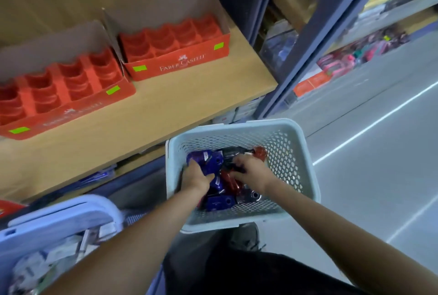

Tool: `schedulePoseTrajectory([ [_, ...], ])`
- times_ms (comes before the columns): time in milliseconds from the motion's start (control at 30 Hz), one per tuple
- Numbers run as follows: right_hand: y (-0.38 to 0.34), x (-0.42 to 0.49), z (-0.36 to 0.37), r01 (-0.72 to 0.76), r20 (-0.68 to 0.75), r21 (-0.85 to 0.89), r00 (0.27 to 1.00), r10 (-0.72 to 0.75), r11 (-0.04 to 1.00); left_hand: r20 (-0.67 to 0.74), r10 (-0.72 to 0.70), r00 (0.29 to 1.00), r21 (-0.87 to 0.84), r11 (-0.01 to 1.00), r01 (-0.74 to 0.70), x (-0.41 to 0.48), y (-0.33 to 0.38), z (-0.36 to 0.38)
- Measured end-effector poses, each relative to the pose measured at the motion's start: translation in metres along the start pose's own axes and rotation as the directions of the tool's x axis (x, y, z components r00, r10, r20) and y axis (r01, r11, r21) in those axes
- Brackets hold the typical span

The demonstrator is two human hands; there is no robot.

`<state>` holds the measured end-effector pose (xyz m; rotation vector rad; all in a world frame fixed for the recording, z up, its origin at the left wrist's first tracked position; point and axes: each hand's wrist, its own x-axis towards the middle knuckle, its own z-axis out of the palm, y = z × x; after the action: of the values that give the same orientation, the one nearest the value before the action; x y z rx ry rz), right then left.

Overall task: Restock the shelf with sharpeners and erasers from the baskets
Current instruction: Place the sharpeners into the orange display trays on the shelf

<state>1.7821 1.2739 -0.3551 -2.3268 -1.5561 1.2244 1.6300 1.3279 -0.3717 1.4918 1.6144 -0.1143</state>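
Note:
A pale perforated basket (290,143) stands on the floor below the shelf and holds several blue, red and black sharpeners (221,201). Both my hands are inside it. My left hand (195,179) grips a blue sharpener (208,161) at the basket's left. My right hand (251,172) has its fingers curled over the black and red sharpeners in the middle; what it holds is hidden. On the wooden shelf (147,119) stand two red display boxes, one at the left (59,95) and one further right (175,48), with empty slots.
A second pale blue basket (59,221) with white packets sits at the lower left. A dark blue shelf upright (305,57) rises to the right of the shelf. Grey aisle floor (367,152) stretches to the right, with more goods along the far side.

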Motion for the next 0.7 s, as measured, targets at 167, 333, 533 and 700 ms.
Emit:
schedulePoseTrajectory([
  [167, 0.003, 0.005, 0.025, -0.083, -0.025, -0.152, 0.997, 0.080, 0.985, -0.074, 0.029, 0.997, -0.036, 0.999, -0.032, 0.002, -0.007, 0.013],
  [333, -0.001, -0.008, 0.005, -0.113, 0.005, 0.408, 0.993, 0.122, 0.906, -0.082, 0.067, 0.994, -0.413, 0.906, -0.095, -0.007, -0.004, -0.001],
  [533, -0.032, -0.047, -0.055, -0.034, 0.007, 0.777, 0.999, 0.045, 0.629, -0.022, 0.223, 0.975, -0.754, 0.637, -0.162, -0.037, 0.012, -0.044],
  [700, -0.074, -0.064, -0.088, 0.038, 0.010, 0.716, 0.998, -0.065, 0.697, -0.030, 0.306, 0.952, -0.821, 0.535, -0.198, -0.067, 0.022, -0.099],
])
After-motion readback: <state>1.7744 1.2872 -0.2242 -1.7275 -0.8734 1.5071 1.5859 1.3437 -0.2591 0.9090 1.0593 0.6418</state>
